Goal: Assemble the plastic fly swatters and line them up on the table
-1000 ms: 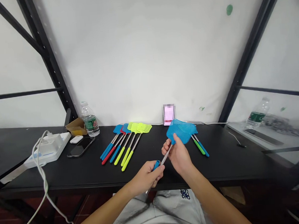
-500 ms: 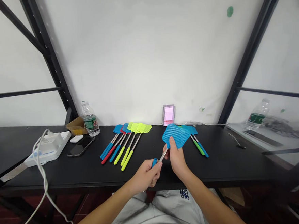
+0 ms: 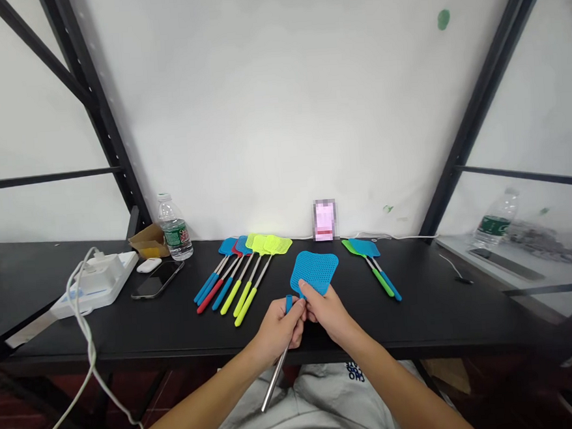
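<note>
A blue fly swatter [image 3: 316, 268] has its perforated head up over the table. My right hand [image 3: 326, 308] is closed on it where the head meets the neck, thumb on the mesh. My left hand [image 3: 279, 326] grips a slim metal tube [image 3: 274, 382] that slants down over my lap; a blue end piece [image 3: 289, 303] pokes out above the fist. The fingers of both hands meet, hiding how the tube and the swatter join. To the left lie several fly swatters with yellow [image 3: 246, 302], red [image 3: 209, 297] and blue handles. On the right are a green swatter [image 3: 381, 281] and a blue swatter [image 3: 366, 247].
A phone [image 3: 158, 279], a white case [image 3: 149, 265], a water bottle [image 3: 174, 232], a cardboard box [image 3: 147, 242] and a power strip [image 3: 100, 286] with cables occupy the left side. A blurred upright screen [image 3: 325, 219] leans at the wall. Black posts [image 3: 484, 102] frame the table [image 3: 449, 307].
The swatter head has come down and left, closer to my left hand. The bare shaft between my hands no longer shows, while a metal tube now sticks out below my left fist.
</note>
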`<state>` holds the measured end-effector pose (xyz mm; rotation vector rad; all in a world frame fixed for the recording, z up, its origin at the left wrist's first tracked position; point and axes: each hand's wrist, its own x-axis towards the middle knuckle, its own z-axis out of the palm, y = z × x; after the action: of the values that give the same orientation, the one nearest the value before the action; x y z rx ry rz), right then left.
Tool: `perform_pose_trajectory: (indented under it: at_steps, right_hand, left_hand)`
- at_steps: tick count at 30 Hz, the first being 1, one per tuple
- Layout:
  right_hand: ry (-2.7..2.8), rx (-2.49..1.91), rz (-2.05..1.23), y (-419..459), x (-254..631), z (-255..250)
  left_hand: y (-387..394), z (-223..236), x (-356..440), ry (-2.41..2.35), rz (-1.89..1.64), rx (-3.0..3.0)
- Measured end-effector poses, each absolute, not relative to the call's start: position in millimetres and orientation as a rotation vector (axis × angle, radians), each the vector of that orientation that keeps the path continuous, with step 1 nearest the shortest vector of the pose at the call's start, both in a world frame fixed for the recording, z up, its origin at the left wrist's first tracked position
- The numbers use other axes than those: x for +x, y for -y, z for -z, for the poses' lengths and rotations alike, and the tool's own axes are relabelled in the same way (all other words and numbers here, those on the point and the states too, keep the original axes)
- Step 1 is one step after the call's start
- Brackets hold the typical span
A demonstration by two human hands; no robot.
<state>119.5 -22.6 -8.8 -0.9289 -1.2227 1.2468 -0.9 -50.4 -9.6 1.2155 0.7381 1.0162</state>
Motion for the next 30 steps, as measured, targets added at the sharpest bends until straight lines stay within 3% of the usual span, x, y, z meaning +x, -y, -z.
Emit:
perform_pose_trajectory:
  at_steps: [15,22,30]
  right_hand:
    - [1.182,-0.991,-1.061,24,111,9]
    - [0.7,-0.882,-0.814,-5,163,-25]
    - [1.283,-1.217,-1.045,-15,169,-7]
  left_hand:
    - [49,5,-3,-0.675,-1.004,1.17]
    - [63,3,-5,-0.77,-1.013,1.216]
    - [56,5,-8,-0.73,-0.972,1.108]
